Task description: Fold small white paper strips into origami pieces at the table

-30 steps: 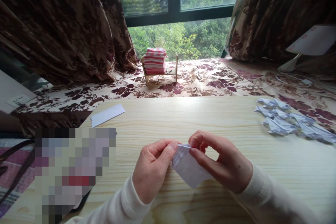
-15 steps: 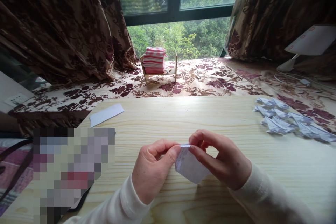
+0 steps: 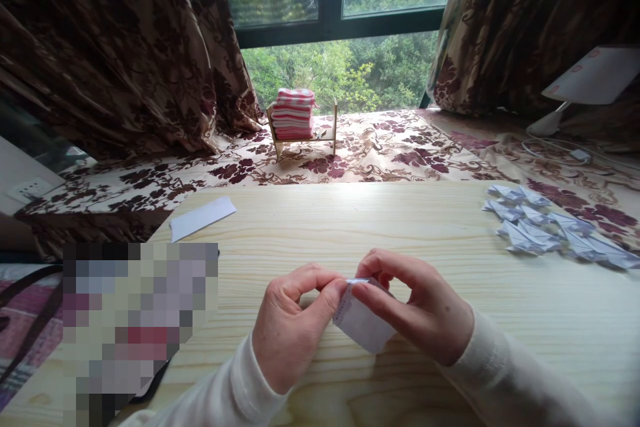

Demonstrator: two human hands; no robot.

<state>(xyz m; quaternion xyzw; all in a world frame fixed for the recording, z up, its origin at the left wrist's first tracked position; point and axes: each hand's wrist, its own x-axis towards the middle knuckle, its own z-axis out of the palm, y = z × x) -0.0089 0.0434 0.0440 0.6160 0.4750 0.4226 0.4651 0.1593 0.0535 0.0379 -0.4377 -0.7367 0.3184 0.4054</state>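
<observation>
A small white piece of paper (image 3: pixel 365 323), partly folded at its upper edge, is held just above the wooden table. My left hand (image 3: pixel 297 327) pinches its top left corner between thumb and forefinger. From the other side, my right hand (image 3: pixel 417 307) grips the upper right edge, its thumb lying across the front. Faint printed marks run down the paper's left side. The fingers hide most of the folded edge.
Several folded paper pieces (image 3: pixel 533 233) lie at the table's right. A white paper strip (image 3: pixel 203 219) rests at the back left, above a pixelated area. Beyond the table (image 3: pixel 310 213), a small rack (image 3: pixel 335 130) carries pink-and-white folded cloths (image 3: pixel 293 117); a lamp (image 3: pixel 593 77) stands right.
The right thumb has shifted slightly left along the paper's top edge, closer to the left fingertips. The paper has tilted a little; both hands keep their pinch.
</observation>
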